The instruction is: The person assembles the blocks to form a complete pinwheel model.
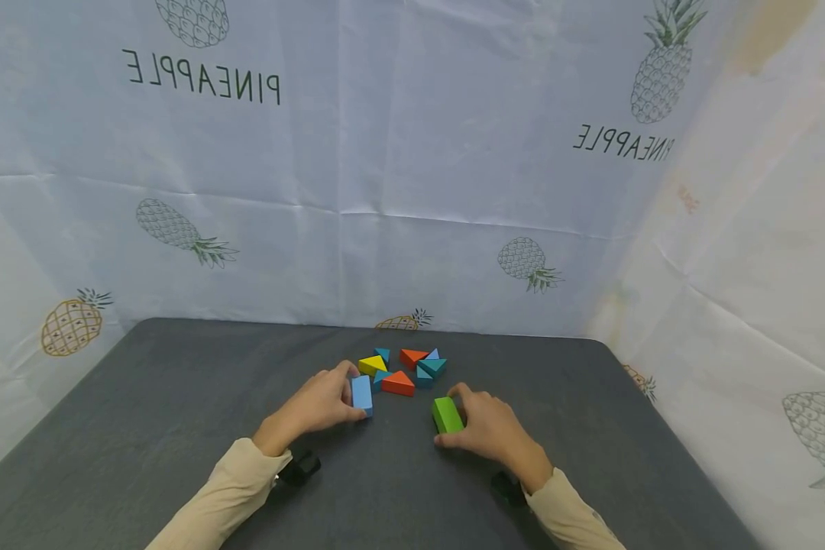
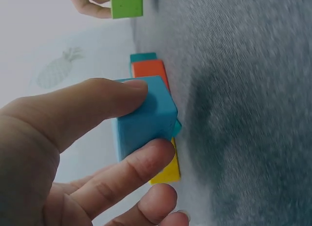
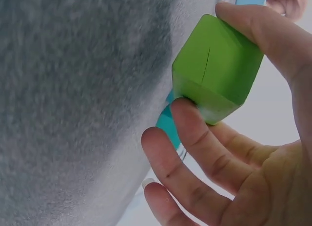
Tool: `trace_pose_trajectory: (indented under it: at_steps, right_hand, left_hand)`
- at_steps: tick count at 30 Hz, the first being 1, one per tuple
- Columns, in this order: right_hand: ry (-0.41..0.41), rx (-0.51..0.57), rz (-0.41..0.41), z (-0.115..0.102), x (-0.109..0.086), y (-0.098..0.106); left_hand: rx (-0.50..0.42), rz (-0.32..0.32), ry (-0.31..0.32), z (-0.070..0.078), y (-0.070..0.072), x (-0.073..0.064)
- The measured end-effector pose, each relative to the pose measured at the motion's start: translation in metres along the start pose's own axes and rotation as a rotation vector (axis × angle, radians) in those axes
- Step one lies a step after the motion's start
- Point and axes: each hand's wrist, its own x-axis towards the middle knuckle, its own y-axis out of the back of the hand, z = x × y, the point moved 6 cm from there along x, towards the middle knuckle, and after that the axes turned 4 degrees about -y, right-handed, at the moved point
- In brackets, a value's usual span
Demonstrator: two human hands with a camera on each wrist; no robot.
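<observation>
My left hand (image 1: 323,401) pinches a light blue rectangular block (image 1: 361,396) between thumb and fingers; the left wrist view shows the thumb on one face of the blue block (image 2: 148,116). To the right, my right hand (image 1: 490,425) grips a green rectangular block (image 1: 448,415) the same way, and a thin crack marks the end of the green block (image 3: 214,65). Just beyond the hands lies a loose ring of triangular blocks: a yellow one (image 1: 372,365), a front red one (image 1: 399,384), a back red one (image 1: 412,357), and several blue and teal ones, including a teal block (image 1: 432,367).
The blocks stand on a dark grey table (image 1: 199,405) with rounded far corners. Behind it hangs a pale cloth (image 1: 412,153) printed with pineapples, its folds meeting the far edge. A black wrist device (image 1: 299,467) sits under the left forearm.
</observation>
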Motion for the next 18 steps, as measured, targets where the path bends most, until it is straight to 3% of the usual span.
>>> trace_pose_trajectory:
  at_steps: [18]
  right_hand:
    - [0.009,0.032,-0.053,-0.009,-0.023,-0.01]
  left_hand:
    - [-0.023,-0.053,-0.008,0.028,-0.02,-0.008]
